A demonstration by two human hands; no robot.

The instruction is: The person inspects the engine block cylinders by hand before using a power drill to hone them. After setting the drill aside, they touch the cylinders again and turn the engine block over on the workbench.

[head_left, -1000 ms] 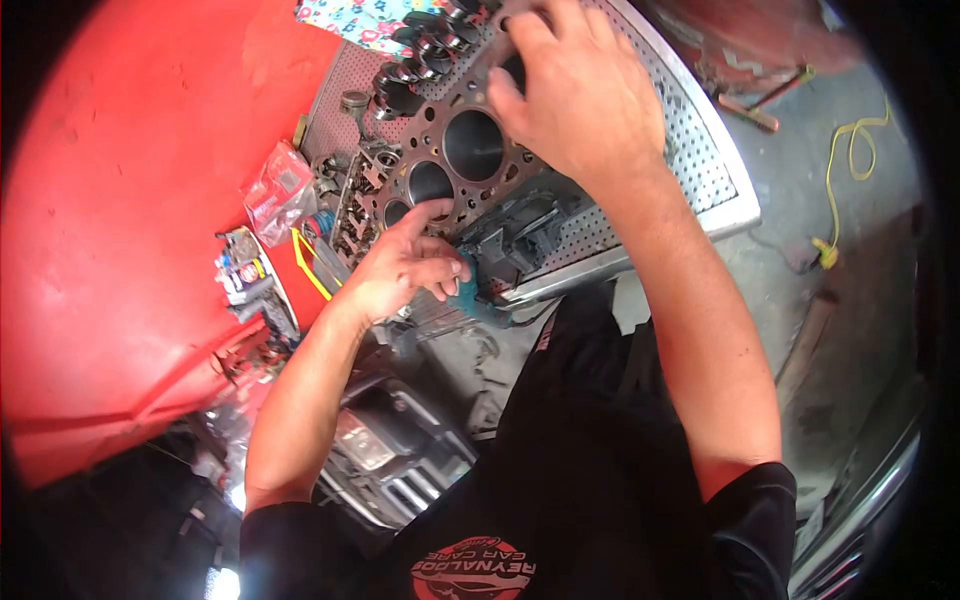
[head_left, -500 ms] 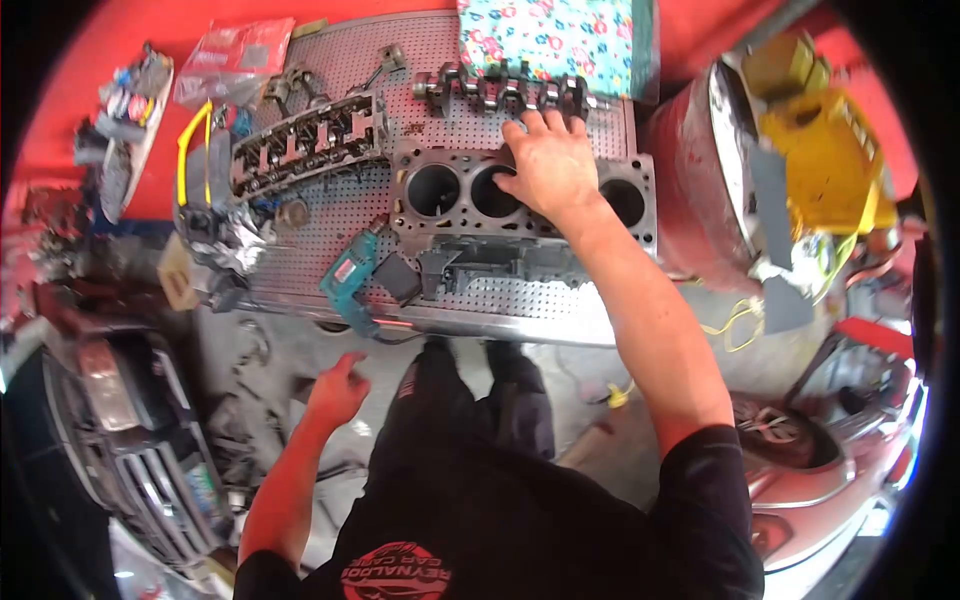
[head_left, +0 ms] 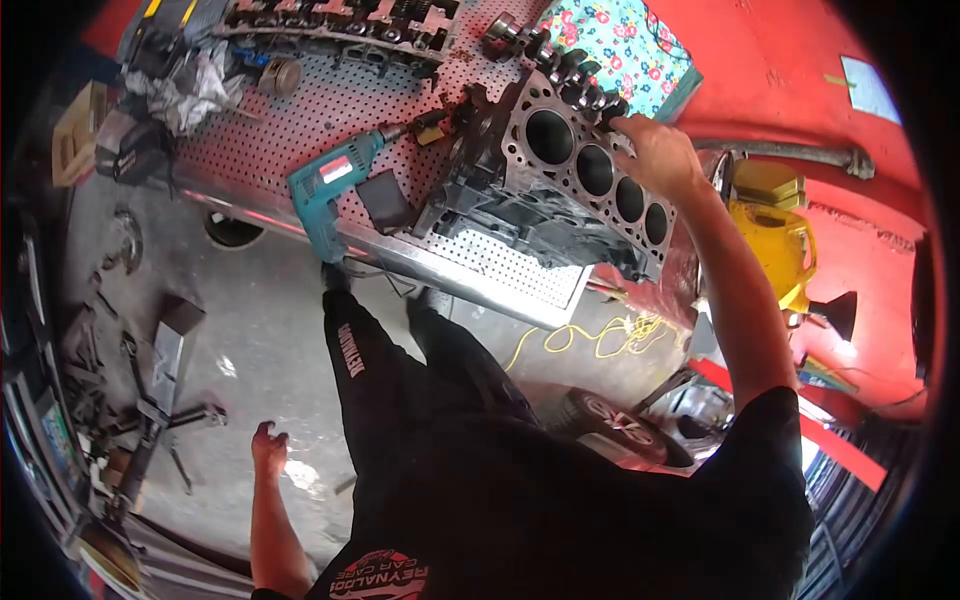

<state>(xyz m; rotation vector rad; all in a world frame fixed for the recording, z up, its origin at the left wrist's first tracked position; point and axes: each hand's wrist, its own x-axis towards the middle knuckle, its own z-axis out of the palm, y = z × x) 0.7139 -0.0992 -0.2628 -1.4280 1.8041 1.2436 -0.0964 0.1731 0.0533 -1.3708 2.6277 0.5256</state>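
My right hand [head_left: 655, 150] lies on the far upper edge of the grey cast-metal engine block [head_left: 560, 190], towards the end of its row of four round bores. The fingers [head_left: 625, 125] bend over that edge, just beside the dark steel crankshaft [head_left: 560, 65]. From here I cannot tell whether they clasp the edge or only press on it.

My left hand [head_left: 268, 445] hangs low at my side over the concrete floor [head_left: 250, 300], well apart from everything on top. Its fingers are loosely curled and hold nothing.

The block sits tilted at the near right corner of the perforated metal worktop [head_left: 480, 275], bores facing up towards me. A teal electric drill [head_left: 325, 195] lies to its left, near the front rim. A flowered cloth [head_left: 625, 45] lies behind the crankshaft, and a long cylinder head [head_left: 340, 20] runs along the back.

I judge the step in hand to be steadying or shifting the block one-handed from its far side. The block looks heavy and stands close to the corner. So I think any further turn or slide calls for the left hand on the near face, and a firm hold before any weight moves.
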